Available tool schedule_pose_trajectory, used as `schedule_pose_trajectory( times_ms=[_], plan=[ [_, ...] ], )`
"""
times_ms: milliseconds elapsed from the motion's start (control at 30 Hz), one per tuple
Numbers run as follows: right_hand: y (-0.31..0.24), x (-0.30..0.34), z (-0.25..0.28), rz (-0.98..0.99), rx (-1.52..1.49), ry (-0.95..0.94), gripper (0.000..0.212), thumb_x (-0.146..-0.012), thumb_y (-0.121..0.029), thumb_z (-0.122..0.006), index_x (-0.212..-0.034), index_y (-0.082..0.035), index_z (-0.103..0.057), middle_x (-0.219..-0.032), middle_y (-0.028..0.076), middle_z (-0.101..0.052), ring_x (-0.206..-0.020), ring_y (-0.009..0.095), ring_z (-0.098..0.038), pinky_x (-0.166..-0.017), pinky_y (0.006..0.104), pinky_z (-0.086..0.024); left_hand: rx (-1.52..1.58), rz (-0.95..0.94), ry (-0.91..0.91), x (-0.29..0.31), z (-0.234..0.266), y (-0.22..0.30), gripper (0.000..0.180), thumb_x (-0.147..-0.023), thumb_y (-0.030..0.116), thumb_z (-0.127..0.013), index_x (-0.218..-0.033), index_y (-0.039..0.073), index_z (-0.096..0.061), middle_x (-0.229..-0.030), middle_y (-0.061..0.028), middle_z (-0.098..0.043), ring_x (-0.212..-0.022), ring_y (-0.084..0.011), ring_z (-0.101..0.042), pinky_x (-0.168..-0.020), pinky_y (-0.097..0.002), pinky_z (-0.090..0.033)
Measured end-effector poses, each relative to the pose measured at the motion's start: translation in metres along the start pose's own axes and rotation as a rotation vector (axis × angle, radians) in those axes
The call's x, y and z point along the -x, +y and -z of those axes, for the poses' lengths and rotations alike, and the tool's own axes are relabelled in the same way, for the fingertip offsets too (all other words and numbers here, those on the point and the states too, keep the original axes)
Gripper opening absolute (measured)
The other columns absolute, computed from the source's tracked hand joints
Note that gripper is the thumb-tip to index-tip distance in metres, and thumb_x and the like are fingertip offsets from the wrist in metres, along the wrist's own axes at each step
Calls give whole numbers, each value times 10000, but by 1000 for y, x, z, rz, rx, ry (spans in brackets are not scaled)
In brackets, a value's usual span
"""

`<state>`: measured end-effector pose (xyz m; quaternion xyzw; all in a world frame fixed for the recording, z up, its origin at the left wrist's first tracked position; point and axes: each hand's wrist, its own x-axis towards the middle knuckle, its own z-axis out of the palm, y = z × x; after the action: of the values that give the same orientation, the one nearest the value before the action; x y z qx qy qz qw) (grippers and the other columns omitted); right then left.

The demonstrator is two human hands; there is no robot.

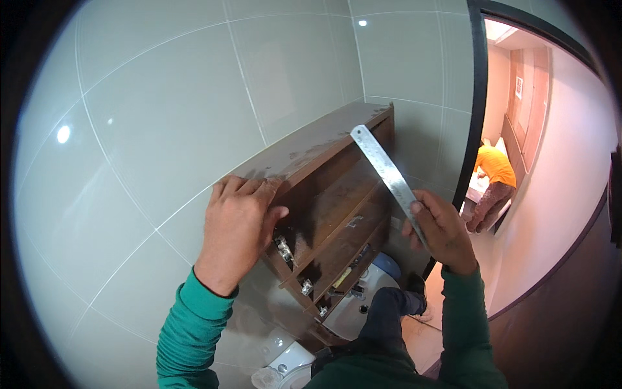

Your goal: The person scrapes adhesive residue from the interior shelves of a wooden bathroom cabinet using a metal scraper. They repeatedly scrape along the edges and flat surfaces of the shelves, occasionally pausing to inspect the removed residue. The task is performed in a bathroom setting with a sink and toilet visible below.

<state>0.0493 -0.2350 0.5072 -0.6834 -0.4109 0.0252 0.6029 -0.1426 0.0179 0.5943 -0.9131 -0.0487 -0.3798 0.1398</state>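
A brown wooden wall cabinet [324, 227] with open shelves stands against the tiled wall in front of me. My left hand [240, 223] grips the left end of its top panel [304, 146], fingers bent over the dusty top and thumb at the front edge. In my right hand [442, 232] is a steel ruler [389, 174], held by its lower end. The ruler slants up and left, its far end with a hole near the cabinet's upper front edge. Metal hinges [284, 249] show on the cabinet's left side.
Below are a white washbasin [353, 318] and a white toilet [291, 363]. A tool with a yellow part [342, 277] lies on the lowest shelf. Through the dark-framed doorway [478, 97] at right, a person in an orange shirt [495, 165] bends over.
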Motion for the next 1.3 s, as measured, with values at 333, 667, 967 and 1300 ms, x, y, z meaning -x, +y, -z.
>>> schedule_pose_trajectory(
  times_ms=[333,667,967,1300],
  plan=[
    [-1,-10,3,-72,-165,-122,295,-1052,-193,-510,-1261,6,-570,-814,73,-697,-595,97,-627,-572,244,-507,46,-22,89,0,-27,-4,255,-842,72,-749,-1094,67,-712,-999,-106,-708,-971,-335,-615,-990,-442,-435],
    [-22,-21,4,-109,55,-194,358,-1022,-219,-604,-1296,10,-578,-879,85,-704,-710,124,-650,-651,277,-512,82,-84,-68,-3,-7,-11,311,-842,117,-765,-1136,46,-691,-978,-132,-669,-931,-361,-617,-993,-472,-445],
    [-7,-76,14,378,412,-158,419,-1080,-400,-508,-1101,-6,-649,-740,37,-604,-656,136,-600,-640,306,-480,452,-57,-26,-68,9,-43,385,-928,182,-731,-1296,90,-667,-1199,-151,-693,-996,-266,-672,-831,-397,-563],
    [-26,-88,16,132,276,-398,438,-1071,-427,-513,-984,-12,-624,-633,27,-502,-589,160,-584,-589,339,-481,494,-171,-67,-91,-23,-37,372,-893,154,-739,-1255,79,-700,-1166,-161,-703,-956,-285,-690,-803,-402,-579]
  ],
)
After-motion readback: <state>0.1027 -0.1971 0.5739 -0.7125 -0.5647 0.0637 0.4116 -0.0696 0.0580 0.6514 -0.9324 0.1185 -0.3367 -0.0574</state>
